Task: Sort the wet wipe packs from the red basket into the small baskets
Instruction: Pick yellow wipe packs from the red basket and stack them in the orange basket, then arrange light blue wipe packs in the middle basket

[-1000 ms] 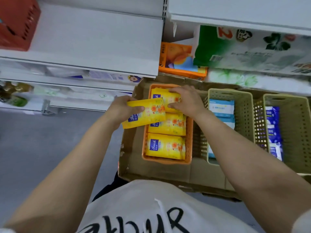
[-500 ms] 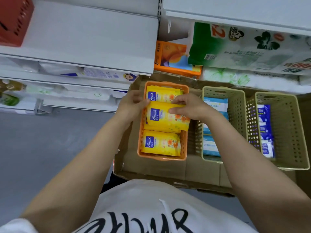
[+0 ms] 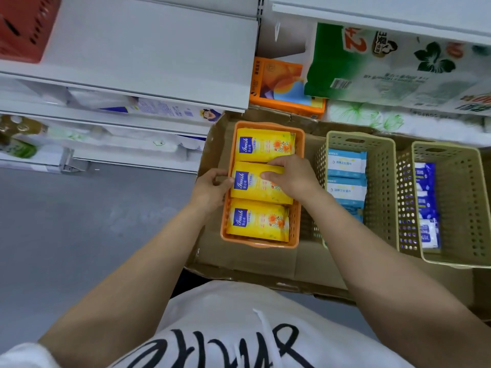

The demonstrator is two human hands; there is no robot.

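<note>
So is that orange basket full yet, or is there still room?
Full across its visible top layer: three yellow wet wipe packs lie end to end in the orange basket, filling its length. How deep they are stacked cannot be told.

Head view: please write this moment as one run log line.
step: seating middle yellow wet wipe pack in orange plastic basket | left hand: at pack's left end | right hand: pressing pack
</note>
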